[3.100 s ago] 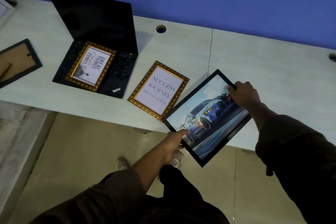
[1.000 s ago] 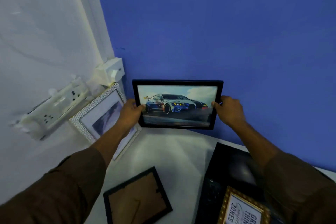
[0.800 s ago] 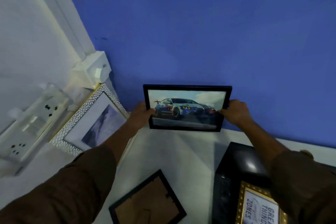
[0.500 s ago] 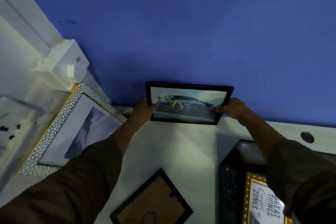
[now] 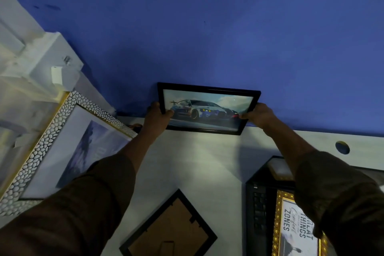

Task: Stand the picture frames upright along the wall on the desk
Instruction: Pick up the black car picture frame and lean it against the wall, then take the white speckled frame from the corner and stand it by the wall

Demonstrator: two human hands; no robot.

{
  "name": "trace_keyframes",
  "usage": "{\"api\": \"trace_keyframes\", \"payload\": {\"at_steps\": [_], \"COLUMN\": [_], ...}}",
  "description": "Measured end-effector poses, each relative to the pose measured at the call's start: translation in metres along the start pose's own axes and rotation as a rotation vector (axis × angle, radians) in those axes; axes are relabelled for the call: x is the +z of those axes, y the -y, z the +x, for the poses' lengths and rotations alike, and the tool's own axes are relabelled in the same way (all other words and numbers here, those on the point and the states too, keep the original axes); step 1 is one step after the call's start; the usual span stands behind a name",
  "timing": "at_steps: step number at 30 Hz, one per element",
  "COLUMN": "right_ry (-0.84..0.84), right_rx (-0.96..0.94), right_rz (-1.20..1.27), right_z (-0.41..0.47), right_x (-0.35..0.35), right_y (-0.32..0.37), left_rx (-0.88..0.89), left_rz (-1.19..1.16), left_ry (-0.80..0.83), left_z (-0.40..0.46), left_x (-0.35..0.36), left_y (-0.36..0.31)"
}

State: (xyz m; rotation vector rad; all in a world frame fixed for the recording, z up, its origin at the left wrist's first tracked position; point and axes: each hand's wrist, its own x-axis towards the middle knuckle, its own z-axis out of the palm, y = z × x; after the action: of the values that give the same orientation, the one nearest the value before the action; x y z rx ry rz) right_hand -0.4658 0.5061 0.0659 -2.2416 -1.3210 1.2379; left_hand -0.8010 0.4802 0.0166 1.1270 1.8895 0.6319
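- A black-framed car picture (image 5: 207, 108) stood on its long edge at the back of the pale desk (image 5: 197, 158), around 12 o'clock from the person, against the blue wall (image 5: 207, 27).
- The left hand (image 5: 156, 117) was closed on the frame's left edge, thumb across the front and fingers hidden behind.
- The right hand (image 5: 257, 114) gripped the frame's right edge low down, thumb on the front near the lower corner.
- The frame's lower edge looked to be at the desk surface or just above it; contact could not be told for sure.
- At about 9 o'clock a large white pebble-textured frame (image 5: 41, 147) leaned upright against the white side wall, beneath a white switch box (image 5: 52, 68).
- At about 6 o'clock a black frame (image 5: 168, 228) lay face down on the desk, its brown backing board showing.
- At about 4 o'clock a gold ornate frame (image 5: 295, 233) with printed words lay flat on the keyboard of an open black laptop (image 5: 257, 210), partly covered by the right sleeve (image 5: 342, 203).
- A round cable hole (image 5: 342, 147) sat in the desk at about 2 o'clock, close to the blue wall.
- Both forearms wore dark brown sleeves and reached forward, well apart, one to each end of the car picture.
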Motion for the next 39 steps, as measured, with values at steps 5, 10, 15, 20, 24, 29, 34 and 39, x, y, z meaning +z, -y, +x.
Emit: {"api": "trace_keyframes", "payload": {"at_steps": [5,10,15,20,24,29,34,39], "right_ry": [-0.048,-0.047,-0.061,-0.052,-0.005,0.142,0.304,0.428], "right_rx": [-0.018,-0.046,-0.131,-0.289,-0.442,-0.563,-0.666,-0.712], "right_rz": [-0.046,-0.075,-0.082,-0.021,-0.038,-0.103,-0.128,-0.162], "right_z": [-0.011,-0.028,-0.053,-0.100,-0.143,-0.192,-0.232,-0.250], "right_x": [-0.002,-0.012,-0.030,-0.048,-0.045,-0.018,0.021,0.069], "right_y": [-0.004,-0.012,-0.016,-0.013,-0.018,-0.014,-0.002,0.021], "left_rx": [-0.048,-0.091,-0.136,-0.157,-0.170,-0.233,-0.215,-0.252], "left_rz": [-0.043,-0.026,0.096,-0.039,-0.147,-0.224,-0.316,-0.328], "left_ry": [0.028,-0.011,-0.032,-0.090,-0.167,-0.251,-0.391,-0.474], "left_z": [-0.004,-0.037,-0.087,-0.155,-0.235,-0.304,-0.347,-0.363], "left_x": [0.002,0.004,0.004,0.007,0.016,0.013,-0.012,-0.047], "left_y": [0.006,0.001,0.012,0.035,0.041,0.069,0.095,0.112]}}
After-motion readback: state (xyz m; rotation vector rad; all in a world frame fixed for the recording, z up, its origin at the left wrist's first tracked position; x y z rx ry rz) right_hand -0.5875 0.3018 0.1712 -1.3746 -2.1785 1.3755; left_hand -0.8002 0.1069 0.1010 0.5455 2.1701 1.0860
